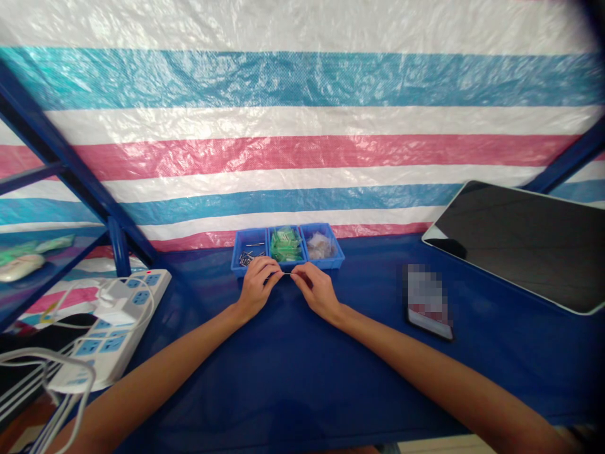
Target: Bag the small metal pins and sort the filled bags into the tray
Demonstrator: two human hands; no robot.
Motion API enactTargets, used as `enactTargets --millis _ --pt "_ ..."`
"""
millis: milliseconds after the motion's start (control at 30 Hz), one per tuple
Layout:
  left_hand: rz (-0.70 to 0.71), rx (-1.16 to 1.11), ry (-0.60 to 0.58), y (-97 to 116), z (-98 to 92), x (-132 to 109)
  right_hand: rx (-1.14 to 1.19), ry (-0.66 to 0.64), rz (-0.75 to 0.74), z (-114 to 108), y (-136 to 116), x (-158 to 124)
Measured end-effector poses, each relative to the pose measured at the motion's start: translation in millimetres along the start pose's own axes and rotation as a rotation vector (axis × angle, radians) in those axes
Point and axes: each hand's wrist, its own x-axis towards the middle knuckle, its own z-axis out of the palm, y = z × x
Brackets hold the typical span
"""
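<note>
My left hand (258, 284) and my right hand (317, 289) meet just in front of three blue bins, fingertips pinched. A thin metal rod (287, 273) spans the small gap between them, one end in each pinch; its exact kind is too small to make out. Behind my left hand, the left bin (235, 257) holds several short dark metal pieces (246, 258). Green plastic packets (286, 243) fill the middle bin (284, 228). Clear crumpled plastic bags (320, 246) lie in the right bin (337, 252).
A dark-screened flat panel (524, 239) leans at the right, with a phone (429, 302) lying nearer. On the left sit a white power strip (137, 321), a plugged-in charger (115, 302) and loose white cables (80, 372). Blue metal frame bars (89, 180) and a striped sheet (302, 151) bound the blue table (293, 378).
</note>
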Motion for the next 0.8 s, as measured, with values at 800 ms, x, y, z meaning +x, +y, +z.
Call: enactTargets --millis 800 --pt "0.012 -0.029 -0.006 1.7 -0.4 -1.1 0.03 0.01 0.015 -0.5 1.3 -1.2"
